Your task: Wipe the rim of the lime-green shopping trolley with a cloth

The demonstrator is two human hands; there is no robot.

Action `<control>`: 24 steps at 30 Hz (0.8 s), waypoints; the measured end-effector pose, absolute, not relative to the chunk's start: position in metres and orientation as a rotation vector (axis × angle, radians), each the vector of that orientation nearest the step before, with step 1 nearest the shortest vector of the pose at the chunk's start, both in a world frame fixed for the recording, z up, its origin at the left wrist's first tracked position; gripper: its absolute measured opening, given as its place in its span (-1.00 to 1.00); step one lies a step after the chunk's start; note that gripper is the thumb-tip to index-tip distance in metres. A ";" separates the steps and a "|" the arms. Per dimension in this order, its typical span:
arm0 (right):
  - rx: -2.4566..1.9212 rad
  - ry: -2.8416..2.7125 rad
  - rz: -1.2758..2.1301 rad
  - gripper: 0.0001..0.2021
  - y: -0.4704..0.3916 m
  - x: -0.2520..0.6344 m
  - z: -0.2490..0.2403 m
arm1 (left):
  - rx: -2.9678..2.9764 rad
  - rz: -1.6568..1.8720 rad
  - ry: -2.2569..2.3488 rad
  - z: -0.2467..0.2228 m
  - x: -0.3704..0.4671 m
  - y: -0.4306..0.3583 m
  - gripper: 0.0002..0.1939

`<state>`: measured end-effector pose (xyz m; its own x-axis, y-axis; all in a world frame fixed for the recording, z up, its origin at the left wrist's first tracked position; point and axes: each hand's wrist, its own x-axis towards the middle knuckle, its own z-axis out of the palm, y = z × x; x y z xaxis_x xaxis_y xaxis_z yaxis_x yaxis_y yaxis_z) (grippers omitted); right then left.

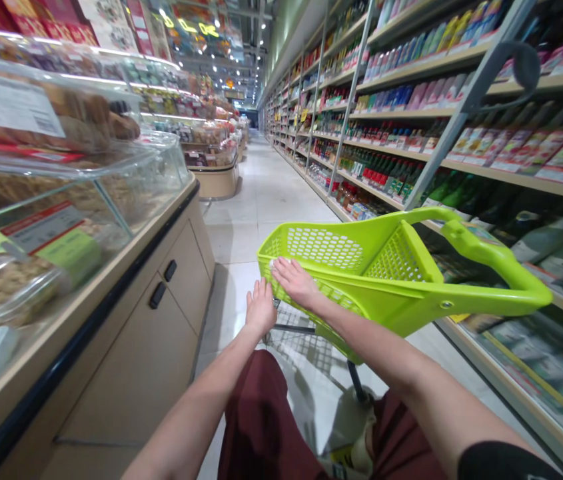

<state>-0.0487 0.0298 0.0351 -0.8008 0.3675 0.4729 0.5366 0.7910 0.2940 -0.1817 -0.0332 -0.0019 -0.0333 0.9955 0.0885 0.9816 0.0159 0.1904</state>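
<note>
A lime-green shopping cart (391, 230) stands before me, its perforated basket holding nothing that I can see. My right hand (295, 281) lies over the rim at the basket's narrow front end. Under its fingertips a bit of white cloth or wipe (273, 265) shows, mostly covered by the fingers. Just left of and below it, my left hand (261, 308) is raised close to the front corner of the cart, fingers stretched out and nothing visible in them. Whether the left fingertips touch the cart, I cannot tell.
On the left runs a bakery counter (161, 267) with glass covers and packed goods. Tall shelves (401, 113) full of bottles line the right side. Between them a tiled aisle (266, 180) stretches ahead. My knees (271, 413) are bent below the cart.
</note>
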 end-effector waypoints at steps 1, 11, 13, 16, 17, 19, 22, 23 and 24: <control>-0.674 -2.582 -0.598 -0.64 0.035 -0.054 0.038 | 2.130 0.313 2.191 -0.002 -0.183 -0.031 -0.30; -0.615 -2.809 -0.540 -0.71 0.035 -0.083 -0.008 | 2.056 0.237 2.238 -0.010 -0.209 -0.038 -0.33; -0.640 -2.721 -0.558 -0.67 0.044 -0.101 0.009 | 2.033 0.224 2.272 -0.009 -0.215 -0.038 -0.33; -0.696 -2.672 -0.573 -0.66 0.059 -0.116 0.025 | 2.038 0.240 2.295 -0.007 -0.221 -0.038 -0.32; -0.695 -2.689 -0.574 -0.67 0.061 -0.115 0.024 | 2.046 0.252 2.296 -0.006 -0.223 -0.039 -0.32; -0.658 -2.744 -0.577 -0.69 0.057 -0.107 0.010 | 2.058 0.270 2.302 -0.004 -0.224 -0.041 -0.32; -0.635 -2.845 -0.558 -0.74 0.039 -0.085 -0.021 | 2.072 0.283 2.307 -0.002 -0.223 -0.046 -0.33; -0.641 -2.872 -0.549 -0.75 0.033 -0.078 -0.028 | 2.076 0.283 2.303 -0.001 -0.222 -0.048 -0.33; -0.647 -2.882 -0.542 -0.75 0.027 -0.072 -0.030 | 2.080 0.281 2.297 0.000 -0.220 -0.049 -0.33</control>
